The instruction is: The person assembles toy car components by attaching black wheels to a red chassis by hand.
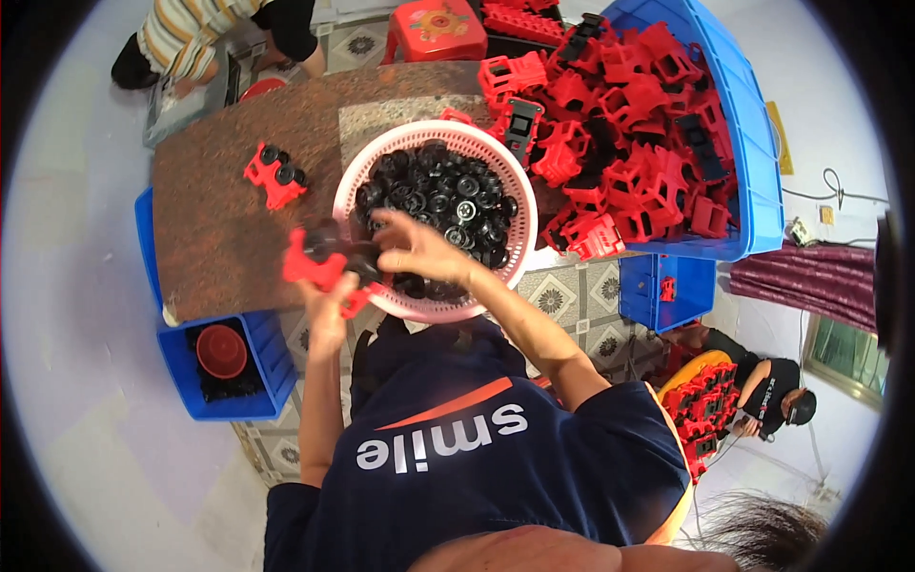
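My left hand (327,310) is closed around a red toy truck body (313,262) at the left rim of a pink-and-white plastic basket (519,195). Dark wheels on the toy truck look smeared by motion. Just to its right is my right hand (424,253), fingers apart and slightly blurred, over the basket's near left part. Whether its fingertips touch a wheel I cannot make out. Many loose black toy wheels (438,195) fill the basket. Another red toy truck (276,181) with black wheels lies on the brown tabletop (210,229) to the left.
A big blue crate (762,181) at the right spills red truck bodies (639,105) onto the table. Blue bins (276,357) stand low at left and right (701,310). A red stool (437,33) is beyond the table. Two other people sit nearby, far left and lower right.
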`<state>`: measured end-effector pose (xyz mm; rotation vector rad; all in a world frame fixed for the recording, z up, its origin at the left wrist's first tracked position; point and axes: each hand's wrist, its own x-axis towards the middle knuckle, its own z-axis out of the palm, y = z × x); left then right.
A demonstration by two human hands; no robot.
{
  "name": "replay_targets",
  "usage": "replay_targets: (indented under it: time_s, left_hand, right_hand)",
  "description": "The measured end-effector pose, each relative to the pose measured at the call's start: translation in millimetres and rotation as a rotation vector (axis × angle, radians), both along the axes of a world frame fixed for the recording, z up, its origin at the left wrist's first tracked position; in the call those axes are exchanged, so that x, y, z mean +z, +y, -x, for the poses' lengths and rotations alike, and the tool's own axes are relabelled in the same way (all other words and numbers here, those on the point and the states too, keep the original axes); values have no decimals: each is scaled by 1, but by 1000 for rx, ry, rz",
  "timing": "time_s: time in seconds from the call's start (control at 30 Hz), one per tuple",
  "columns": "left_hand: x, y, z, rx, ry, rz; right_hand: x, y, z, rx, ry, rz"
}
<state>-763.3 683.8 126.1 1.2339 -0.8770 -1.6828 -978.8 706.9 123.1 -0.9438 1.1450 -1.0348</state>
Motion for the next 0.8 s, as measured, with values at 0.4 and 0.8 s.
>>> replay_targets:
  time_s: [0.4,0.8]
  left_hand:
    - [-219,-127,-84,602,-245,-472]
    - [-3,-74,67,-601,94,255]
  right_hand:
    - [-95,-97,280,-466,1326,-293]
    - [43,-1,97,-197,46,114]
